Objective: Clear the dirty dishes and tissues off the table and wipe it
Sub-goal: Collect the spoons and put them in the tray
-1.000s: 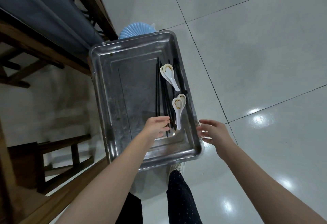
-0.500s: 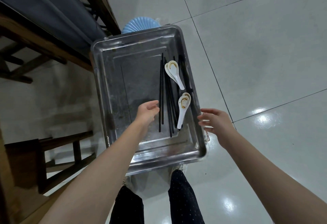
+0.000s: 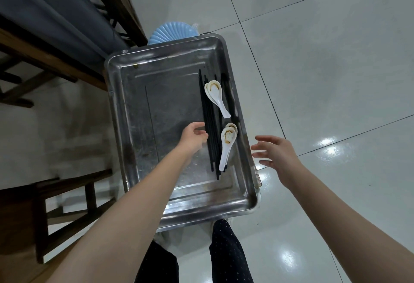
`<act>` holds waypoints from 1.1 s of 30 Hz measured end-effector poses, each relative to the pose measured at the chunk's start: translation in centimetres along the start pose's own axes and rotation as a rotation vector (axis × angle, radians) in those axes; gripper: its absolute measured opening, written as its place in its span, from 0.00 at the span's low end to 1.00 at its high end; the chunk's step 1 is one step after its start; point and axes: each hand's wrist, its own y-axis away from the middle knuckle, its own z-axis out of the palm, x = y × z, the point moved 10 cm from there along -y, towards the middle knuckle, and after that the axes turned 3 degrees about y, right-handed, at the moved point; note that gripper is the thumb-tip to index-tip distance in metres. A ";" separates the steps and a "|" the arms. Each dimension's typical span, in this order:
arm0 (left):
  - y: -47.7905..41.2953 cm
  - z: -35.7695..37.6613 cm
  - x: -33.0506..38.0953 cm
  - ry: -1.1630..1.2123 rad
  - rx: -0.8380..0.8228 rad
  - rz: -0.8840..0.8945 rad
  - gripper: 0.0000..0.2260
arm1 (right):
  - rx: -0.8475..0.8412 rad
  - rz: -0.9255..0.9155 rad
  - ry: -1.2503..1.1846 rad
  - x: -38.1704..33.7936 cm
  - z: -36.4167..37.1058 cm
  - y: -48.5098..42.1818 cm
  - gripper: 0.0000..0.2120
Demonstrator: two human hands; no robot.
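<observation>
Steel tray (image 3: 139,103) beneath loosely curled left hand (image 3: 192,136); right hand (image 3: 277,153) splayed alongside.

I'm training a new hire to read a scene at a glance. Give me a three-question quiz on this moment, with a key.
1. True or false: the right hand is curled into a fist.
2. Where in the metal tray do the black chopsticks lie? A) along the person's right side B) along the person's left side C) across the near end
3. Fill in: the white spoons lie in ___ nested stacks.
Key: 1 false, its fingers are spread and hold nothing; 2 A; 3 two.
</observation>
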 end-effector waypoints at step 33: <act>11.4 -4.9 4.1 0.117 -0.031 0.034 0.14 | 0.010 -0.082 -0.049 -4.6 0.0 10.5 0.09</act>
